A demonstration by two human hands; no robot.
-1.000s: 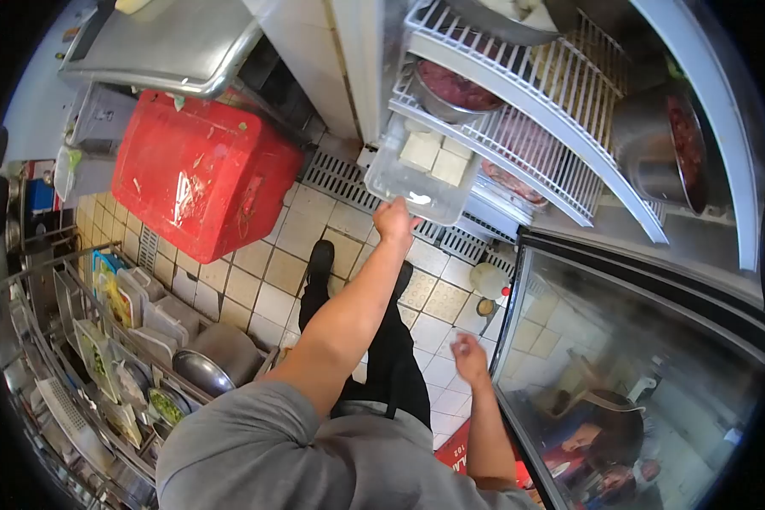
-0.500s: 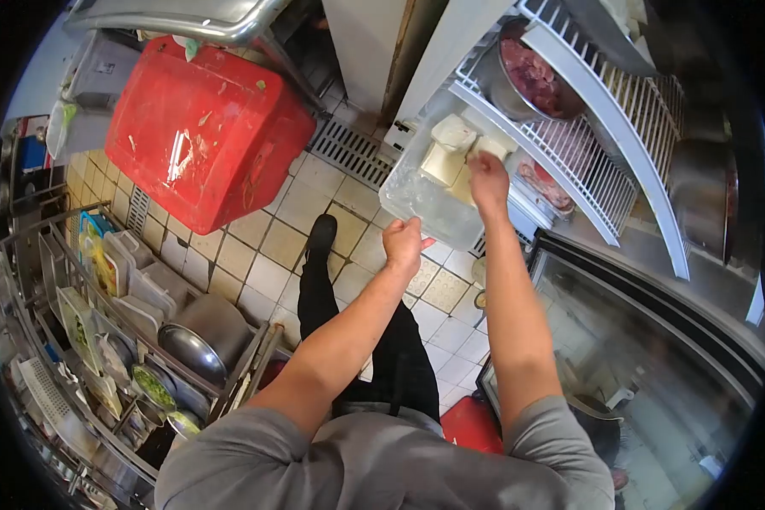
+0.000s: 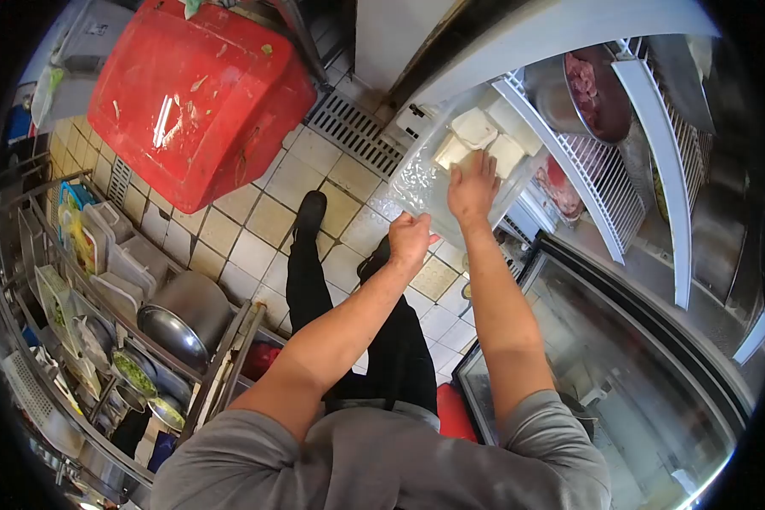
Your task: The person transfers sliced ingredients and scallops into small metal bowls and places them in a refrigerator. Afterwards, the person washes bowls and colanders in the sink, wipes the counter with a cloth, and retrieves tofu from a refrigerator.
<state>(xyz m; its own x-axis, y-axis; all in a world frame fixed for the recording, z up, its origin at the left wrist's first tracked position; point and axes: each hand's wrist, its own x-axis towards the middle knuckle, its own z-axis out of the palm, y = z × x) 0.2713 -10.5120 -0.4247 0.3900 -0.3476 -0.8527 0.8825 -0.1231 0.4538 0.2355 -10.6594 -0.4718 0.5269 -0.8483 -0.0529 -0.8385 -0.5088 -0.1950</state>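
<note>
A translucent plastic tub is pulled partly out of an open fridge. Inside it lie several white blocks that look like tofu, with what looks like water around them. My left hand is closed on the tub's near edge. My right hand is inside the tub, palm down, fingers stretched out, with the fingertips at the nearest tofu blocks. The fingers partly cover those blocks, and I cannot tell how firmly they touch.
White wire shelves above the tub carry a metal pot of raw meat. The open glass fridge door stands at right. A large red bin is on the tiled floor at left, beyond a rack of containers and pots.
My right hand has turned palm down and its fingers have spread over the tofu blocks. My left hand stays on the tub's edge. The view has shifted a little.
</note>
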